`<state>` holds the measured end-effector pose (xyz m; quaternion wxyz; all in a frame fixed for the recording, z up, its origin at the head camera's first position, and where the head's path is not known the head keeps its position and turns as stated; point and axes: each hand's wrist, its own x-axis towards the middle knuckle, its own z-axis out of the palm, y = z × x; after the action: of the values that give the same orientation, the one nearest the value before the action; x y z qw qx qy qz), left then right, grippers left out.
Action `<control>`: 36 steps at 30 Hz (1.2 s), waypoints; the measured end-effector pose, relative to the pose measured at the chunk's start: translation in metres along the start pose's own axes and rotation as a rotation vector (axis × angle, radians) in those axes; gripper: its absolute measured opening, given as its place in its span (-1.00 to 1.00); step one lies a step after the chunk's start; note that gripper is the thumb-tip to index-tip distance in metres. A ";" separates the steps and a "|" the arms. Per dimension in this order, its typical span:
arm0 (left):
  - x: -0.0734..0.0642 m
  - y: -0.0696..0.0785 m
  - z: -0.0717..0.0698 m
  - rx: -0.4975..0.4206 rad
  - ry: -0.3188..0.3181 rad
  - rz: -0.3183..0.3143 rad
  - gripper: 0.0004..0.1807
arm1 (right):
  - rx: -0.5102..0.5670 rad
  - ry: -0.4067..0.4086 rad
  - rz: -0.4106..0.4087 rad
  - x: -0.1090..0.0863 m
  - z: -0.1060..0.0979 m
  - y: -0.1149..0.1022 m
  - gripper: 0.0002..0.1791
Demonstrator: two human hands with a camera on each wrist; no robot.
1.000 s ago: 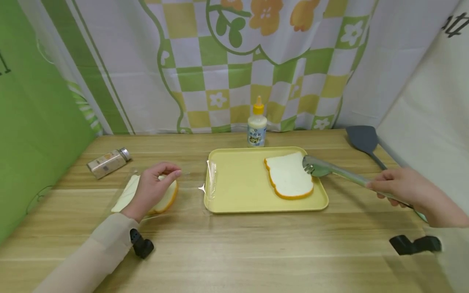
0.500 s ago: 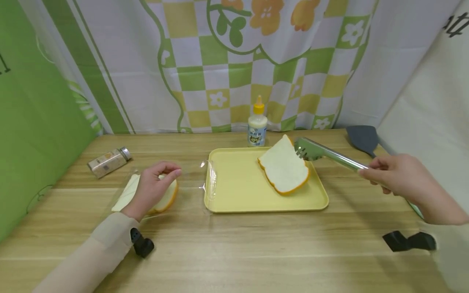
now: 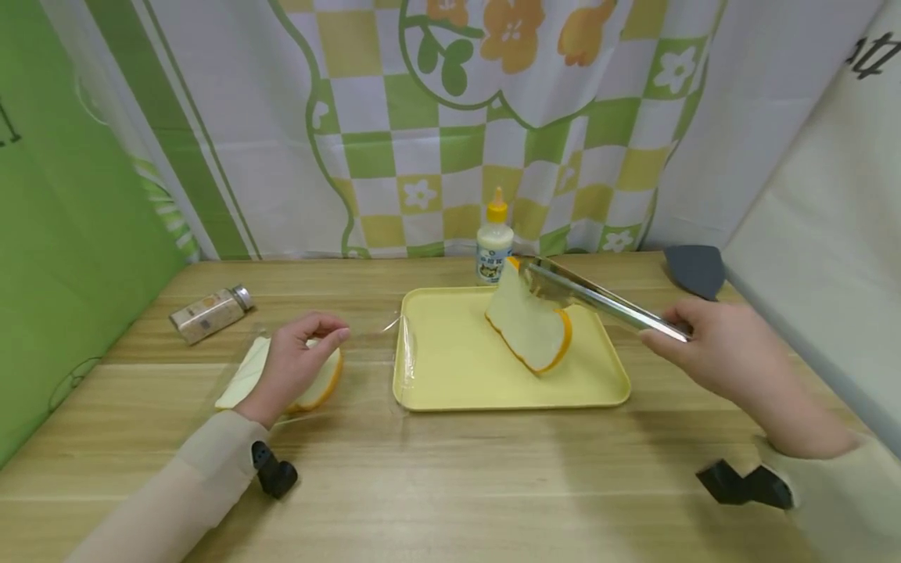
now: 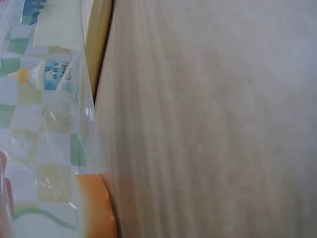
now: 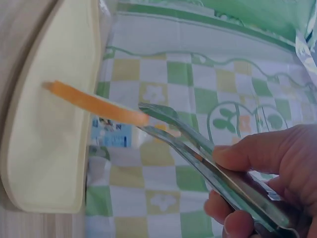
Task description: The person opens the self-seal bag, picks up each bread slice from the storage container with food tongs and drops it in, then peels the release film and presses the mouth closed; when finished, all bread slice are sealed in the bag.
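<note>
Head view: I see the right hand [image 3: 725, 360] gripping tongs [image 3: 622, 311] that nip a bread slice [image 3: 521, 322], bent and tilted over the yellow tray [image 3: 450, 395]. It looks light, soft, easily dented; I'd hold its edge gently. The left hand [image 3: 296, 360] seems to pinch a clear bag [image 3: 406, 367].

Left wrist view: another slice [image 4: 96, 208].

Right wrist view: fingers curl round the narrowed tongs.

bread slice [image 3: 524, 332]: white, orange-edged | tongs [image 3: 612, 304]: silver | tray [image 3: 446, 360]: yellow | curtain [image 3: 415, 148]: green-yellow-white checks
</note>
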<state>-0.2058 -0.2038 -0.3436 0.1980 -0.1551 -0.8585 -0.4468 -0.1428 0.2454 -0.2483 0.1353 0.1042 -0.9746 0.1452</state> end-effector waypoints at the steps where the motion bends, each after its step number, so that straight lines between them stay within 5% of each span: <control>1: 0.000 0.000 0.000 -0.001 0.000 0.000 -0.85 | -0.003 0.014 -0.013 -0.001 0.003 -0.003 -0.77; 10: -0.002 0.000 0.001 -0.009 0.003 0.005 -0.89 | -0.020 0.213 -0.132 -0.011 0.042 -0.018 -0.75; 22: -0.002 0.003 0.002 -0.014 0.002 -0.001 -0.84 | 0.109 0.026 0.009 -0.017 0.083 -0.012 -0.72; 36: 0.000 0.004 0.004 -0.014 0.005 0.012 -0.86 | 0.138 0.107 -0.090 -0.021 0.092 -0.011 -0.75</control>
<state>-0.2050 -0.1983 -0.3434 0.2020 -0.1607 -0.8538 -0.4521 -0.1424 0.2099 -0.3364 0.1860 0.1489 -0.9480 0.2109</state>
